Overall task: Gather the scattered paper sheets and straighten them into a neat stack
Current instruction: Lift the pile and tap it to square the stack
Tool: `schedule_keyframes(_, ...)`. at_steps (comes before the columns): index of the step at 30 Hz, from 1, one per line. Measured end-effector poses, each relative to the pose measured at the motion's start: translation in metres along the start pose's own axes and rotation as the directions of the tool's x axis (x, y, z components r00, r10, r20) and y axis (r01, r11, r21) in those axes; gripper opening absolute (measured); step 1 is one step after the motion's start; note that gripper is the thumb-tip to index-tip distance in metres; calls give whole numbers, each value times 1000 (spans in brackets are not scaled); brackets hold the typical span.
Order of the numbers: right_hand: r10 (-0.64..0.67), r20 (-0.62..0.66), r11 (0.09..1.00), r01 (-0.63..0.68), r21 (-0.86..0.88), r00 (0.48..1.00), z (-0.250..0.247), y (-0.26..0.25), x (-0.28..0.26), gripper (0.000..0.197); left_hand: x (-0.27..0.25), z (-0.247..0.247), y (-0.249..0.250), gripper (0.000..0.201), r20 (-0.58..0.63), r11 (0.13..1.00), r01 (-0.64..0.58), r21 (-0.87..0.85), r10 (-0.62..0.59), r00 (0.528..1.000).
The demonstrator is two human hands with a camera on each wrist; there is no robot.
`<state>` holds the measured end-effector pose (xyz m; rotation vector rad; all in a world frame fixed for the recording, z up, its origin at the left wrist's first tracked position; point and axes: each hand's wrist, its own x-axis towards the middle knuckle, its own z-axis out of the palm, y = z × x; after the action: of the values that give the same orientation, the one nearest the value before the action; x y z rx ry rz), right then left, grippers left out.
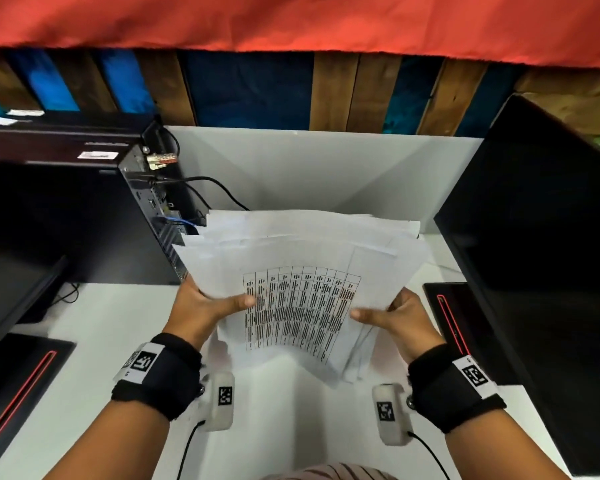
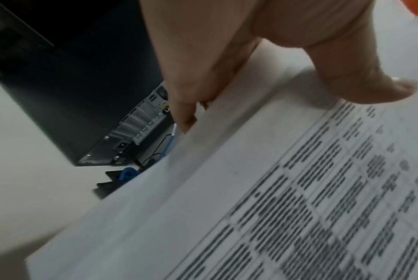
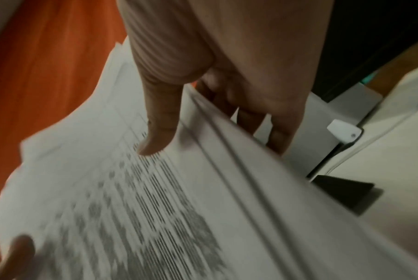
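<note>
A loose bundle of white paper sheets (image 1: pixel 302 271) is held up above the white desk (image 1: pixel 94 341), its edges fanned and uneven. The top sheet carries a printed table. My left hand (image 1: pixel 205 306) grips the bundle's left edge, thumb on the top sheet and fingers behind. My right hand (image 1: pixel 395 317) grips the right edge the same way. In the left wrist view the thumb (image 2: pixel 361 81) presses the printed sheet (image 2: pixel 275 208). The right wrist view has the thumb (image 3: pixel 160 128) on top of the sheets (image 3: pixel 131 189) and the other fingers (image 3: pixel 275 132) beneath the fanned edges.
A black computer tower (image 1: pixel 84 223) with cables at its back stands left of the papers. A large black monitor (image 1: pixel 541 254) rises on the right. Dark pads with red lines lie at the left (image 1: pixel 14 386) and right (image 1: pixel 451 317). A white partition (image 1: pixel 309 168) stands behind.
</note>
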<state>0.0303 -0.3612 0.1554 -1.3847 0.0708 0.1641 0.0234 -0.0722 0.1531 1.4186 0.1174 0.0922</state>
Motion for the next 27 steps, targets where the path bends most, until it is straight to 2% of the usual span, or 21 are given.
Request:
schedule_keyframes(3, 9, -42, 999, -11, -48, 999, 10, 9, 1, 42, -4, 8, -13, 71, -27, 997, 69, 29, -69, 997)
schedule_keyframes(5, -36, -100, 999, 32, -42, 994, 20, 5, 3, 37, -4, 14, -12, 58, -92, 999, 51, -5, -51, 994)
schedule_keyframes(7, -92, -125, 996, 90, -23, 988, 24, -6, 3, 35, -2, 19, -1, 54, -124, 999, -1, -33, -3, 992)
schedule_keyframes(11, -181, -126, 983, 177, -36, 975, 20, -27, 0, 48, 3, 16, 16, 60, -123, 993, -122, -5, 120, 985)
schedule_keyframes(15, -235, -134, 971, 227, -74, 963, 27, -31, -5, 64, 2, 19, 11, 75, -121, 988, -154, -32, 149, 981)
schedule_keyframes(17, -325, -182, 943, 303, -141, 928, 33, -31, -8, 85, -1, 26, 11, 74, -135, 982, -181, -51, 173, 976)
schedule_keyframes(19, -471, -207, 870, 414, -266, 857, 41, -33, -14, 103, -3, 32, 16, 75, -180, 973, -217, -79, 201, 963)
schedule_keyframes(21, -652, -175, 726, 542, -422, 737, 47, -33, -18, 109, -5, 37, 26, 73, -229, 964, -257, -76, 234, 945)
schedule_keyframes(23, -779, -65, 524, 589, -615, 624, 51, -34, -18, 105, -5, 41, 36, 68, -285, 947, -315, -60, 287, 915)
schedule_keyframes(24, -791, -18, 466, 585, -664, 611, 52, -33, -17, 98, -4, 42, 40, 65, -316, 936, -351, -37, 322, 892)
schedule_keyframes(26, -767, -12, 465, 542, -700, 642, 54, -33, -16, 77, -1, 48, 48, 58, -382, 912, -407, 44, 392, 837)
schedule_keyframes(27, -768, -34, 467, 523, -713, 639, 55, -33, -16, 65, 1, 50, 50, 57, -416, 904, -423, 69, 411, 811)
